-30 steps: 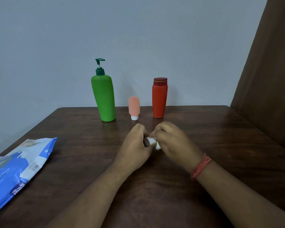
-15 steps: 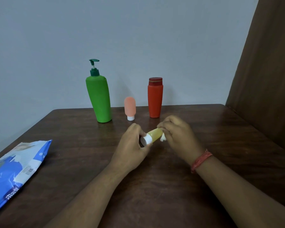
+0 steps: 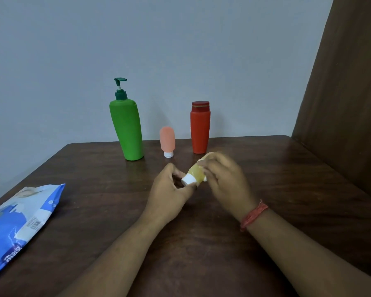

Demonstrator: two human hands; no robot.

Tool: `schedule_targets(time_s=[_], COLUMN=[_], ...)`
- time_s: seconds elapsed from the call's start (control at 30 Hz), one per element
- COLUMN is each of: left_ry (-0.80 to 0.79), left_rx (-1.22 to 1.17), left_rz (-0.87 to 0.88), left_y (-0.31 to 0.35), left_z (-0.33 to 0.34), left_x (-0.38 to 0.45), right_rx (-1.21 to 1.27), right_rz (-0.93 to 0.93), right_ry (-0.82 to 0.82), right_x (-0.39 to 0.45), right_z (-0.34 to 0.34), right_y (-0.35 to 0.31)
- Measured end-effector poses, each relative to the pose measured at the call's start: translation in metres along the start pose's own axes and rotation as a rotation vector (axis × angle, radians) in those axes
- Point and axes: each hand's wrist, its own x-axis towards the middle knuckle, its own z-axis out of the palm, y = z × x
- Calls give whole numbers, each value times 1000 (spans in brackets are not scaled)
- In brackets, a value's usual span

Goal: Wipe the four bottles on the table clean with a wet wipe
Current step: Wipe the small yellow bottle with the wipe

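A small yellow bottle (image 3: 195,173) with a white cap is held tilted above the table's middle. My left hand (image 3: 169,190) pinches its cap end. My right hand (image 3: 225,181) curls round the bottle's body with a bit of white wet wipe (image 3: 205,179) showing under the fingers; the hand is blurred. Behind stand a tall green pump bottle (image 3: 128,129), a small pink tube (image 3: 167,141) on its white cap, and a red bottle (image 3: 200,127), all upright in a row.
A blue wet-wipe pack (image 3: 19,224) lies at the left edge of the dark wooden table (image 3: 287,189). A grey wall rises behind the bottles and a brown panel (image 3: 347,103) stands close on the right.
The yellow bottle has come out from between my hands and tipped up, base away from me. My right hand has slid along its body toward the far end.
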Motion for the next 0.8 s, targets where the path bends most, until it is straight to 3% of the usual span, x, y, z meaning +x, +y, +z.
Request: schedule_targets(time_s=[0.13,0.37,0.6,0.73,0.8], left_ry=[1,-11,-69,-91,-110], left_rx=[-98,-171,-500,-545,-541], left_rz=[-44,-93,-154,-152,-154], left_y=[5,4,6,7,7], left_z=[-5,-4,-3,-6,-6], left_x=[-2,-2,-3,-5,-4], right_rx=[-23,-10,-77,-20,-62], right_rz=[-211,-306,-170,-272,-230], right_ry=[-106,-205,-22,-75,-24], right_x=[1,-1,-1,-3,-1], right_z=[-1,-11,-11,-6,-6], right_y=[-2,6,5,0,4])
